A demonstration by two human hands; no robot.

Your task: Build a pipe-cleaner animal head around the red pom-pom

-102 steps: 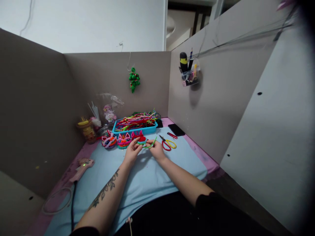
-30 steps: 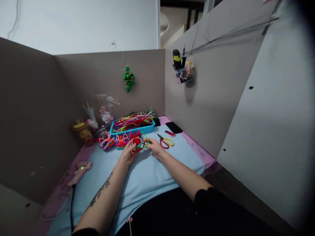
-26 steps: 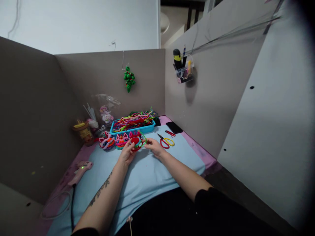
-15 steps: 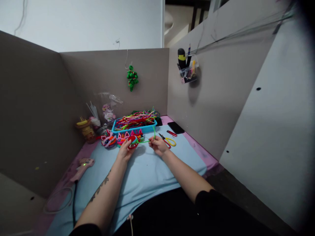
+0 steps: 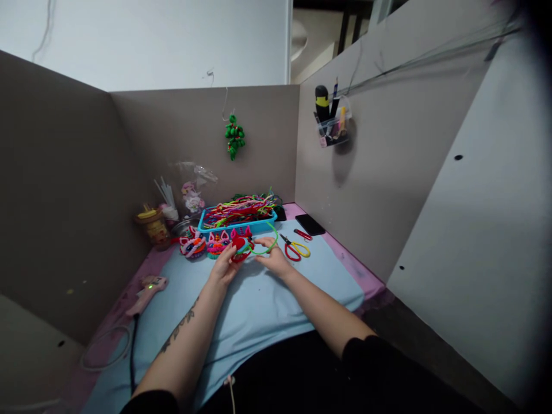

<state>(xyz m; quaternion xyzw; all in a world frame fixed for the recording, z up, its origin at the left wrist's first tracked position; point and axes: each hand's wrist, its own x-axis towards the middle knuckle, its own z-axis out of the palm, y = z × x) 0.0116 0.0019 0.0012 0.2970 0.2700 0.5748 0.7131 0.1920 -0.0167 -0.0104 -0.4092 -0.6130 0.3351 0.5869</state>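
My left hand (image 5: pixel 225 267) is closed around a small red and light-blue pipe-cleaner piece (image 5: pixel 240 245) above the table's middle. From this piece a bright green pipe cleaner (image 5: pixel 275 230) bends out to the right and curls upward. Close on the right is my right hand (image 5: pixel 275 260), its thumb and forefinger apart, with the green stem passing by the fingers. Scissors (image 5: pixel 296 248) with red and yellow handles lie just right of that hand. Behind my left hand sit finished-looking pipe-cleaner animal heads (image 5: pixel 192 245) in pink, orange and purple.
A blue tray (image 5: pixel 237 228) heaped with coloured pipe cleaners stands at the back. A red cutter (image 5: pixel 302 234) and a black phone (image 5: pixel 310 225) lie at right. The pink glue gun (image 5: pixel 147 294) rests at left with its cable. Grey partitions (image 5: pixel 202 132) enclose the table.
My right hand has loosened its pinch on the green pipe cleaner and come slightly nearer the left hand. The stem now bows in a wider curve. The view has shifted slightly.
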